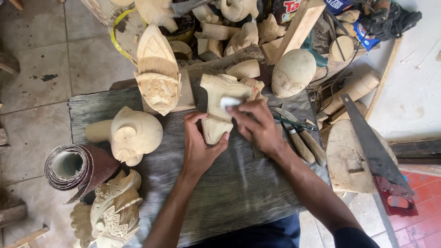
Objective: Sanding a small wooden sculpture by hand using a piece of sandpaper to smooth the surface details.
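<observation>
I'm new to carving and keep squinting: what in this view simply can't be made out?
Head view:
- Middle of the wooden carving: covered by the right hand and its small white piece.
- Carving's base: wrapped by the left hand.
- Ornate carving: cut off by the bottom edge.
- Handsaw tip: runs behind clutter.

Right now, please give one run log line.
left hand: holds wooden carving | right hand: presses white pad on it | surface: wooden board
</observation>
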